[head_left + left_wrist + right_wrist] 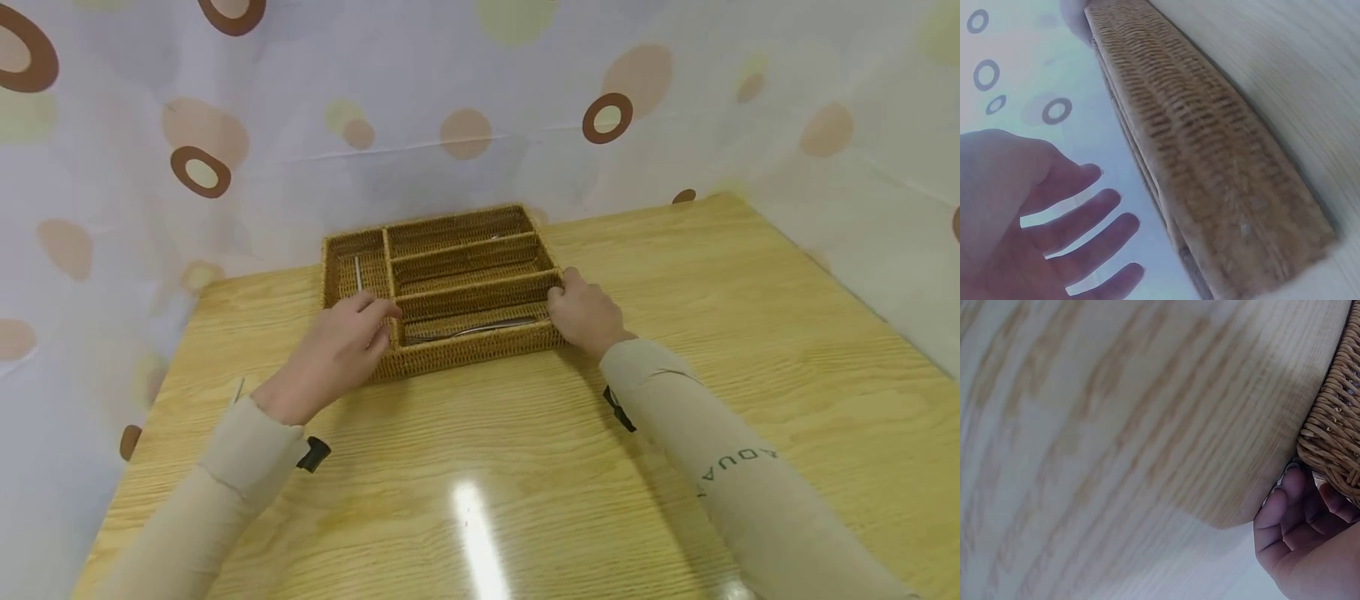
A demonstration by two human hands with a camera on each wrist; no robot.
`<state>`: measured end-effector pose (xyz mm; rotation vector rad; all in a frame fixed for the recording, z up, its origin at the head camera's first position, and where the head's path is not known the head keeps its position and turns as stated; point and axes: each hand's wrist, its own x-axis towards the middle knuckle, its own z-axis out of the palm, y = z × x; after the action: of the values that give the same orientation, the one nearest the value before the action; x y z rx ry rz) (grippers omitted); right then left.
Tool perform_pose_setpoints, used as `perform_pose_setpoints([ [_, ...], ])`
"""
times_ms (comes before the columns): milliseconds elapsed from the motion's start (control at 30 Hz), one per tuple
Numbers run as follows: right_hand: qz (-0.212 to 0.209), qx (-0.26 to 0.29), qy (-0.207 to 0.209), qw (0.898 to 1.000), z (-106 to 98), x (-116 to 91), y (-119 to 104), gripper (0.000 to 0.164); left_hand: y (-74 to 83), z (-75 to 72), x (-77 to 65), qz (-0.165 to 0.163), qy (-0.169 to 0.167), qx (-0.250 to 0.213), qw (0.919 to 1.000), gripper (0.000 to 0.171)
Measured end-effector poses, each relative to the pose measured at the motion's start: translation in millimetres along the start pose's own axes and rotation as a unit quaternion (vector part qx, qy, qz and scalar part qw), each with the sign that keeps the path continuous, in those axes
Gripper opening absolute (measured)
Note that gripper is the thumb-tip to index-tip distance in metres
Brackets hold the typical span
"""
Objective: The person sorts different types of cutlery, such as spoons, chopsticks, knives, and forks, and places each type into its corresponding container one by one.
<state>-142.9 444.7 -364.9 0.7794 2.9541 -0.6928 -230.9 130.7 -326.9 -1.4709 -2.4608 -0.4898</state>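
Observation:
A woven wicker cutlery tray (472, 353) with several compartments lies at the back of the table. My right hand (588, 315) grips its right front corner, thumb at the rim; in the right wrist view the curled fingertips (1275, 505) sit low against the wicker. Over the tray's left front part hovers my left hand (341, 350). The left wrist view shows its fingers (1094, 234) loosely spread, apart from the wicker wall (1179, 119), holding nothing. A slim metal utensil (487, 327) lies in the front compartment. Another thin metal piece (357, 273) lies in the left one, partly hidden by my hand.
Behind the tray hangs a pale cloth (420, 75) with brown and green circles, close to its back side. The wooden table (420, 483) reaches toward me and to the right, with a bright light reflection (480, 542) near the front. A tiny shiny bit (495, 237) shows in the back compartment.

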Motion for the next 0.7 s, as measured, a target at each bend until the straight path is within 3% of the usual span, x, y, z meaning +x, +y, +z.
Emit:
perform_pose_setpoints([
  [133, 0.004, 0.001, -0.001, 1.0, 0, 0, 2, 0.057, -5.8, -6.4, -17.9, 0.014, 0.012, 0.02, 0.9996, 0.021],
  [367, 0.007, 0.003, -0.006, 1.0, -1, -1, 5, 0.058, -21.4, -20.0, -51.2, -0.044, -0.015, 0.031, 0.9984, 0.02],
  [600, 0.002, -0.002, -0.004, 1.0, -1, 1, 7, 0.058, -44.6, -25.3, -95.2, -0.1, -0.044, 0.047, 0.9929, 0.019],
  [667, 0.001, 0.0, -0.007, 1.0, -1, 1, 7, 0.059, -49.6, -26.3, -107.7, -0.093, -0.045, 0.064, 0.9926, 0.021],
  [700, 0.001, -0.001, -0.008, 1.0, -2, 1, 7, 0.059, -52.6, -26.8, -113.9, -0.065, -0.052, 0.1, 0.9915, 0.019],
])
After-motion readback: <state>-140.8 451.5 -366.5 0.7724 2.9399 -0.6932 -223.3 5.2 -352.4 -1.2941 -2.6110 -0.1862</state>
